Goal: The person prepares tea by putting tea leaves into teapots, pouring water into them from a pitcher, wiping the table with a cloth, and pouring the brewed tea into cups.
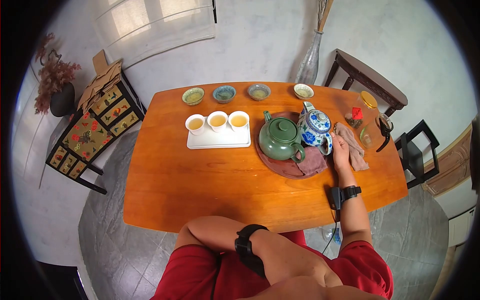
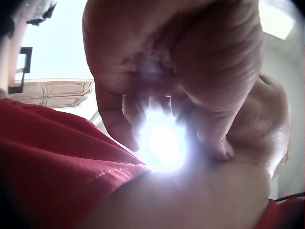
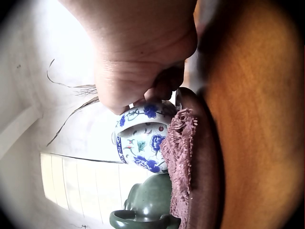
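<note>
My right hand (image 1: pixel 341 151) is beside the handle of a white teapot with blue flowers (image 1: pixel 309 137), next to a crumpled brown cloth (image 1: pixel 356 155). In the right wrist view its fingers bend in behind the teapot (image 3: pixel 143 145); I cannot tell whether they grip anything. The teapot stands on a round brown tray (image 1: pixel 272 167) with a green teapot (image 1: pixel 278 136) and a folded mauve cloth (image 1: pixel 311 162). Drawn in close to the body, my left hand (image 1: pixel 295 262) holds nothing. Its loosely bent fingertips rest on bare skin in the left wrist view.
On the wooden table (image 1: pixel 200 185), a white tray (image 1: pixel 220 142) bears three white cups of pale tea. Several patterned bowls (image 1: pixel 225 94) line the far edge. A gold-lidded jar (image 1: pixel 369 102) and a glass pitcher (image 1: pixel 370 137) stand right of the cloth. A cable hangs from my right wrist.
</note>
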{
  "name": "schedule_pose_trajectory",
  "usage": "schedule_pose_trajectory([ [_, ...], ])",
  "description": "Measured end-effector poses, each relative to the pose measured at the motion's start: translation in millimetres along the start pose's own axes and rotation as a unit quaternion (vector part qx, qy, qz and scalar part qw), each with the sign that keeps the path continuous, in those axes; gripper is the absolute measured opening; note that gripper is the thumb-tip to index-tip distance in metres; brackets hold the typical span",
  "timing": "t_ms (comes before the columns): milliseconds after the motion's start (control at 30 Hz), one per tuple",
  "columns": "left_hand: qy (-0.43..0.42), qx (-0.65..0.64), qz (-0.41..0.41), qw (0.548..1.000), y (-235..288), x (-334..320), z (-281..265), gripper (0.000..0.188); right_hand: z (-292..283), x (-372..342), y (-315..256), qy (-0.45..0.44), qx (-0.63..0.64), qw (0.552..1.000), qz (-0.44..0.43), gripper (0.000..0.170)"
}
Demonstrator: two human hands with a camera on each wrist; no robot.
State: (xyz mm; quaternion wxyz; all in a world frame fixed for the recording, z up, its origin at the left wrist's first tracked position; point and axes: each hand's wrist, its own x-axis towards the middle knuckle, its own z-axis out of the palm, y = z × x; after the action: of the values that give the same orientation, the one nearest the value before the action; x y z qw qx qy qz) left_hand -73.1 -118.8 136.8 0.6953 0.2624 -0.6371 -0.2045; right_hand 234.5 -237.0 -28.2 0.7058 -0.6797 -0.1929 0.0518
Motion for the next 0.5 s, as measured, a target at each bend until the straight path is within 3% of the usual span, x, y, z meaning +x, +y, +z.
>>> schedule_pose_trajectory([
  [367, 0.013, 0.056, -0.032, 0.998, 5.7, 0.0, -1.1, 0.015, -0.8, 3.4, 2.5, 0.000, 0.016, 1.000, 0.006, 0.030],
  [433, -0.021, 0.112, -0.051, 0.992, 8.3, 0.7, -3.9, 0.019, -0.7, 3.5, 2.6, -0.001, 0.014, 1.000, 0.007, 0.030],
  [500, 0.000, 0.142, -0.041, 0.989, -0.4, -3.8, -1.2, 0.016, -1.2, 3.4, 2.0, -0.001, 0.010, 1.000, 0.009, 0.030],
])
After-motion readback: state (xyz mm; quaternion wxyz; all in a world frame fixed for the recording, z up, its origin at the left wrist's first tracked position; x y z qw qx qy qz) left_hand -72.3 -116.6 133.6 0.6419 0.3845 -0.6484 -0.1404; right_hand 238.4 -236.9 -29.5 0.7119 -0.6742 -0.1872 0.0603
